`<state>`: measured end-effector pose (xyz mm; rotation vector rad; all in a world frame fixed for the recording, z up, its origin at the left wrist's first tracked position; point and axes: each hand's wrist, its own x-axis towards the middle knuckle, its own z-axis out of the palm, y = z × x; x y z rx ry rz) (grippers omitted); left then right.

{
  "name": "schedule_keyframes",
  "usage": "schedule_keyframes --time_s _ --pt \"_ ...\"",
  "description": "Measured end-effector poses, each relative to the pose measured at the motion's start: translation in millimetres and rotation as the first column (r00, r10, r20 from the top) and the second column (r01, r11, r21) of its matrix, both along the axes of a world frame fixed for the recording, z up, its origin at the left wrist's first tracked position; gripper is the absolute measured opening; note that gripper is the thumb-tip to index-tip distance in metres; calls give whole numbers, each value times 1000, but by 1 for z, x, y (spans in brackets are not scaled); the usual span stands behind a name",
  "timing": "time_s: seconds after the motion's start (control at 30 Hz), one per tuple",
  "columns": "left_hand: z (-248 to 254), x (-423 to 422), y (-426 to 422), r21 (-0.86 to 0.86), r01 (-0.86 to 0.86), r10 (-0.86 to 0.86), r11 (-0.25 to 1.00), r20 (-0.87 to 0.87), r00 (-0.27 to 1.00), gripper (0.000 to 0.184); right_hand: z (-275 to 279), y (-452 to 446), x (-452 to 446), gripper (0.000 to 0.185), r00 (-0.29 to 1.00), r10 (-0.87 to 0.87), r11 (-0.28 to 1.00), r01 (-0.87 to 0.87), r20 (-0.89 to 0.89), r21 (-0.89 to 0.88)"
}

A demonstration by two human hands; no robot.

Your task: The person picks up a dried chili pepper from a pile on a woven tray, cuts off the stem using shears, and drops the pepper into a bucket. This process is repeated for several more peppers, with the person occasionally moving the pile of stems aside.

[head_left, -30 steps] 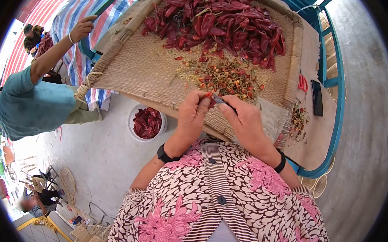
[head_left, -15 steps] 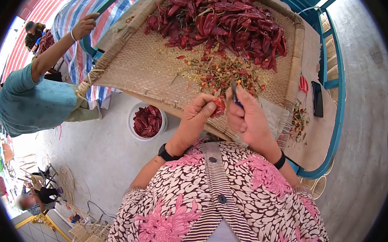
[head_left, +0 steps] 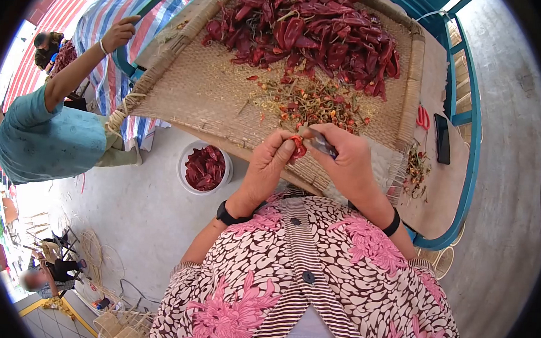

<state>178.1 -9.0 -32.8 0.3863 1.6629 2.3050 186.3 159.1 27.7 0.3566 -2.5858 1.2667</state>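
My left hand (head_left: 268,163) pinches a dried red chili pepper (head_left: 298,149) between thumb and fingers, above the near edge of the woven tray (head_left: 182,97). Close beside it, my right hand (head_left: 349,158) is closed around a small dark knife (head_left: 322,143), whose tip end reaches the pepper. Exactly where the blade meets the pepper is hard to make out. Behind both hands lies a scatter of stems, seeds and pepper scraps (head_left: 323,104). A large heap of dark red chili peppers (head_left: 302,33) covers the tray's far part.
A white bucket (head_left: 183,170) of red peppers stands on the floor at left. Red-handled scissors (head_left: 423,117), a phone (head_left: 443,139) and more scraps (head_left: 417,170) lie right of the tray. A co-worker in a teal shirt (head_left: 58,136) stands at left, one arm raised by the tray.
My right hand has turned and moved the knife from pointing upward to the pepper in my left hand. The left hand has barely shifted.
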Motion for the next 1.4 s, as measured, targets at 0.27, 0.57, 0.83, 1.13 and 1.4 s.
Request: schedule_keyframes --time_s 0.27,0.57,0.83,1.13,1.4 --pt "6 3 7 -276 -140 88 951 -193 977 20 -9 9 -6 18 983 118 970 -83 -140 229" --pt "2 8 7 -222 -142 104 965 -175 979 21 -19 -3 -2 16 996 -23 999 25 -91 25" --pt "-7 6 -12 274 203 -254 940 164 953 22 3 3 5 10 596 630 430 266 498 -863" --pt "-20 4 -23 412 279 -376 868 174 910 24 3 -7 12 12 919 147 950 -28 366 -311" --pt "-4 18 -27 318 172 -237 932 180 955 21 1 12 -10 17 908 -419 890 411 -3 196"
